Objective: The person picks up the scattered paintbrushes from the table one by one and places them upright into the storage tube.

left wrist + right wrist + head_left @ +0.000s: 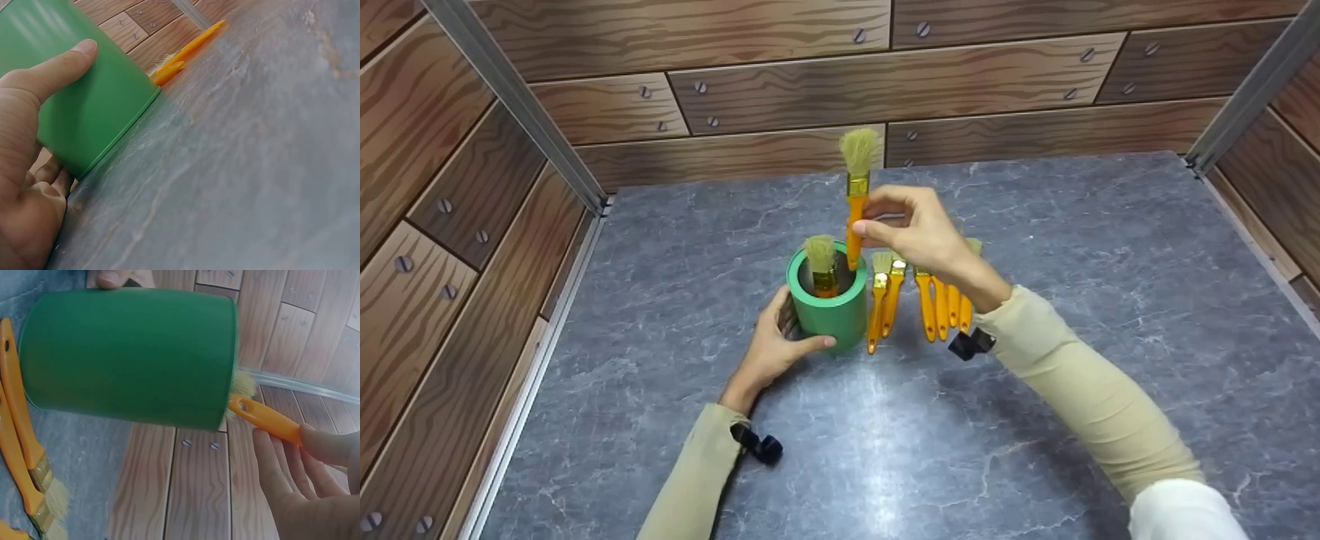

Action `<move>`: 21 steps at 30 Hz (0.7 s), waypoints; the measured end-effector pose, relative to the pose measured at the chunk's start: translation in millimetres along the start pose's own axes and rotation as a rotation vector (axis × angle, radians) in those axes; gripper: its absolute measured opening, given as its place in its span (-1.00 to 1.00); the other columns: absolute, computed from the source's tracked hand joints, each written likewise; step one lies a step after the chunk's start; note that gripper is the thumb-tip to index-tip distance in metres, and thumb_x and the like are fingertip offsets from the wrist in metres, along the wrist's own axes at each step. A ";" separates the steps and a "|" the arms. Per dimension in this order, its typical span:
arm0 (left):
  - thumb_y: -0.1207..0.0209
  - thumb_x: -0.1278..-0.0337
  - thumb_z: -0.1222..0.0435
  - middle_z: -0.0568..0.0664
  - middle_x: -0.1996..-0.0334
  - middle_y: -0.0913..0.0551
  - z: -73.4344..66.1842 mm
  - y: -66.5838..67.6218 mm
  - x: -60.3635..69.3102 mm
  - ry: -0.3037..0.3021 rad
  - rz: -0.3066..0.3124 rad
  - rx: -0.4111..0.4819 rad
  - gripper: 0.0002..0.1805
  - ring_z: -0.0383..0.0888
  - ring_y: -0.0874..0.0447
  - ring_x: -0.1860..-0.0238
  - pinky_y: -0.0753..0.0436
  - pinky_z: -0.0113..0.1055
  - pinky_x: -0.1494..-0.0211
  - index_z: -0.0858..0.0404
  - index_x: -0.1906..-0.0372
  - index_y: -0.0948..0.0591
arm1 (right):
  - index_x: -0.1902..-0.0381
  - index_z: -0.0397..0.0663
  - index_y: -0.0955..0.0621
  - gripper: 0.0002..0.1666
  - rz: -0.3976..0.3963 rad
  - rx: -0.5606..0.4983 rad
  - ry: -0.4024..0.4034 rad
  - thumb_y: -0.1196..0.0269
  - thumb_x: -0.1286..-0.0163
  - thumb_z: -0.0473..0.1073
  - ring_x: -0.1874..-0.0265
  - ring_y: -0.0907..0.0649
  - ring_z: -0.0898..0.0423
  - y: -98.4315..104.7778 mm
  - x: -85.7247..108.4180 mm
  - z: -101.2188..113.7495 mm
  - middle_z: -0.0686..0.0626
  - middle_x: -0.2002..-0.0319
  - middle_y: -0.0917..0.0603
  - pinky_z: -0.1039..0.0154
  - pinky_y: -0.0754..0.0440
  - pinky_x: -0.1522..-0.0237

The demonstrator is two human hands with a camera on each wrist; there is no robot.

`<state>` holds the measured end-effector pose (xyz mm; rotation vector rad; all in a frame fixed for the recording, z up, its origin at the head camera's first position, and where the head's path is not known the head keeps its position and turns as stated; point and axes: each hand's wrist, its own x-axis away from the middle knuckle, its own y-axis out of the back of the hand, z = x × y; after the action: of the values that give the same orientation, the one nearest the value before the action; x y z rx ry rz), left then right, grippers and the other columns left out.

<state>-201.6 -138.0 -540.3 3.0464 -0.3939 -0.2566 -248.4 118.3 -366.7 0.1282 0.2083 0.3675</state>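
A green cylindrical container [832, 319] stands upright on the table, and my left hand [772, 341] holds it, thumb in front and fingers round the far left side. In the left wrist view the thumb [64, 64] lies along its wall. Inside it stands a paintbrush [820, 264], bristles up. My right hand [919, 229] pinches another paintbrush [856, 196] by its orange handle, bristles up. The handle's lower end is at the container's mouth; the right wrist view shows that handle [270, 421] by the rim, between thumb and fingers.
Several orange-handled paintbrushes [927, 307] lie on the table just right of the container, partly hidden under my right hand and forearm. The grey marbled table [697, 225] is bounded by wood-patterned walls [780, 97] at the back and sides.
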 end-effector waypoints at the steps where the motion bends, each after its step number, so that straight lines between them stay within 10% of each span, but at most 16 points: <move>1: -0.67 0.00 0.25 -0.12 -0.56 -0.43 0.2 0.0 -0.1 0.002 -0.001 -0.003 0.14 -0.08 -0.32 -0.62 -0.30 -0.05 -0.72 -0.05 -0.67 -0.27 | -0.06 -0.36 -0.71 -0.75 0.002 0.006 -0.001 -0.38 -0.48 -0.37 0.07 -0.86 -0.09 -1.3 -0.2 -1.5 -0.26 0.04 -0.79 -0.04 -0.84 -0.10; 21: -0.67 0.03 0.33 -0.07 -0.55 -0.45 1.0 -0.1 -1.4 -0.015 0.001 0.038 0.15 -0.08 -0.35 -0.61 -0.32 -0.13 -0.71 0.02 -0.66 -0.28 | -0.13 -0.24 -0.73 -0.67 0.027 0.041 0.043 -0.43 -0.44 -0.35 -0.03 -0.82 -0.08 -3.2 3.8 -11.2 -0.30 -0.07 -0.78 0.15 -0.83 -0.11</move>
<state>-203.1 -137.6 -541.1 3.0831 -0.4061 -0.2744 -246.4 117.7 -378.8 0.1635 0.2572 0.3931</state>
